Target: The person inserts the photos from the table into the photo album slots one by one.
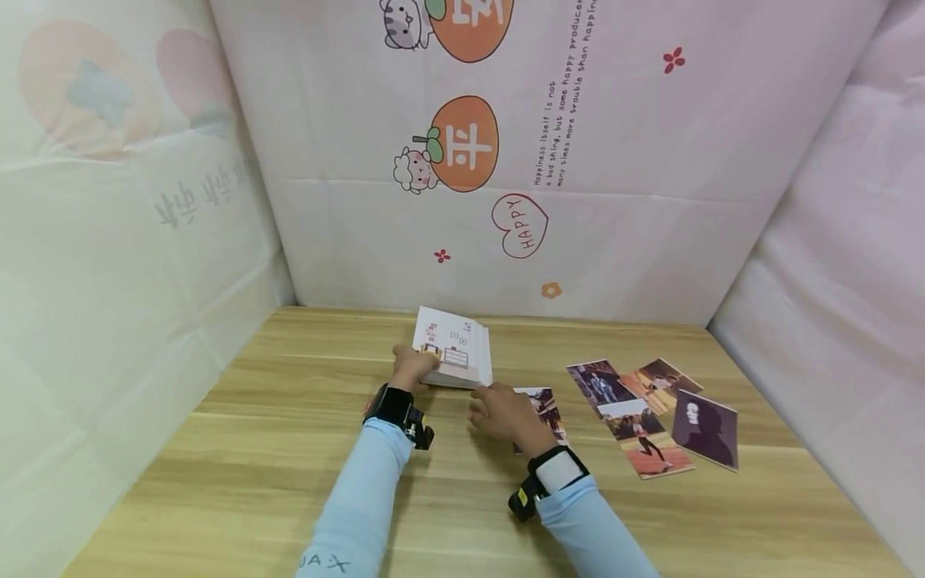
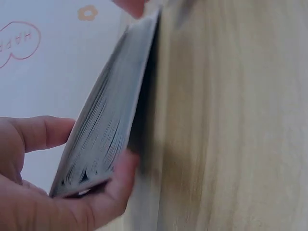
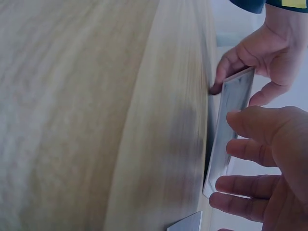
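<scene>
A thick photo album (image 1: 451,341) with a white illustrated cover lies towards the back of the wooden table. At its left side my left hand (image 1: 413,368) grips it, thumb and fingers on opposite covers; the left wrist view shows the page edges of the album (image 2: 108,110) between them. My right hand (image 1: 507,417) is at the front right corner of the album. In the right wrist view its fingers (image 3: 248,186) are spread and fairly straight beside the album's edge; whether they touch it I cannot tell. One photo (image 1: 547,404) lies partly hidden beneath the right hand.
Several photos lie on the right of the table: a dark one with a silhouette (image 1: 706,433), a runner on a track (image 1: 645,441), and others overlapping behind. Printed white cloth (image 1: 614,241) walls the table at the back and both sides.
</scene>
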Demonstrator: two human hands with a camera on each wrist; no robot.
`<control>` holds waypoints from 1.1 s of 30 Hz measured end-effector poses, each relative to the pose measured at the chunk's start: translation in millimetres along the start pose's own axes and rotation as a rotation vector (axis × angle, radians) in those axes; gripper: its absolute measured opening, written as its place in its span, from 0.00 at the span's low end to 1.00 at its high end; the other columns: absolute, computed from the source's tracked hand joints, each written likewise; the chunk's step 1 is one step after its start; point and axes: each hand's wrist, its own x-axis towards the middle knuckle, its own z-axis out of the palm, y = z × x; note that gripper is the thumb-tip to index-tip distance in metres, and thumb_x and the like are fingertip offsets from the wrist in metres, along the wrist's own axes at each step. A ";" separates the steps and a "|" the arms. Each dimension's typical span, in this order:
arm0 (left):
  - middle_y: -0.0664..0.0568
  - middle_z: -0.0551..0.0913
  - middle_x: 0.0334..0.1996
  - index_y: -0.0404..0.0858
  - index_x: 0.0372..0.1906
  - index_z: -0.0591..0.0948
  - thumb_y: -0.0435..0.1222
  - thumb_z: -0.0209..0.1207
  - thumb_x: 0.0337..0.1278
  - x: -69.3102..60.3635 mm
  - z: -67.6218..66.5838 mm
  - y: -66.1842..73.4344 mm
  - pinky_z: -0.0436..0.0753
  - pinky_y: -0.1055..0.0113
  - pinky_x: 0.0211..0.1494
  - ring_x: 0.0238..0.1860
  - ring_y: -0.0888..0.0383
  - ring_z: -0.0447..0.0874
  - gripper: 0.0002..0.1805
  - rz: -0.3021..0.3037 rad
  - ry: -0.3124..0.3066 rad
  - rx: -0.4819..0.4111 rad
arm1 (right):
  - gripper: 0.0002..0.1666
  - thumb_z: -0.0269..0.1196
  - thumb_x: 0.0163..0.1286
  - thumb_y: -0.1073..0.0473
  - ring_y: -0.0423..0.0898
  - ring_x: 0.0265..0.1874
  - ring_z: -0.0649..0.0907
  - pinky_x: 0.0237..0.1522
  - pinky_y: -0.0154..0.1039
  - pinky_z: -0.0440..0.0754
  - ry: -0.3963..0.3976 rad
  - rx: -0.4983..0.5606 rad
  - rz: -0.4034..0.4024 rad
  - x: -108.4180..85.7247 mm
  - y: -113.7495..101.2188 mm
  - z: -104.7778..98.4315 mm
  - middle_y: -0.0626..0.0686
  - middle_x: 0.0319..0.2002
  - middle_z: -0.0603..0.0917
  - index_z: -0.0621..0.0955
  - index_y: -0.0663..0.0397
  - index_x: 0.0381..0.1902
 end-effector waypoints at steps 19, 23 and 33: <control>0.33 0.72 0.48 0.25 0.56 0.67 0.22 0.52 0.48 4.2 3.1 -3.2 0.81 0.56 0.39 0.42 0.43 0.77 0.25 -0.010 -0.108 -0.339 | 0.25 0.62 0.63 0.49 0.57 0.45 0.78 0.37 0.54 0.76 0.014 -0.002 -0.007 -4.7 -1.9 -6.3 0.60 0.48 0.78 0.77 0.55 0.55; 0.34 0.73 0.45 0.25 0.55 0.69 0.21 0.51 0.47 0.0 5.9 -2.6 0.81 0.58 0.35 0.36 0.46 0.78 0.24 0.024 -0.116 -0.440 | 0.24 0.61 0.63 0.50 0.57 0.47 0.77 0.38 0.55 0.75 0.032 0.005 -0.007 -6.6 -0.8 -10.4 0.59 0.49 0.78 0.77 0.55 0.55; 0.33 0.73 0.49 0.26 0.59 0.66 0.23 0.51 0.53 -36.2 -8.0 12.0 0.81 0.62 0.37 0.40 0.45 0.80 0.25 0.015 -0.146 -0.525 | 0.25 0.62 0.63 0.51 0.57 0.46 0.77 0.39 0.54 0.75 0.117 0.041 -0.053 -23.7 10.5 -23.6 0.60 0.49 0.78 0.76 0.58 0.55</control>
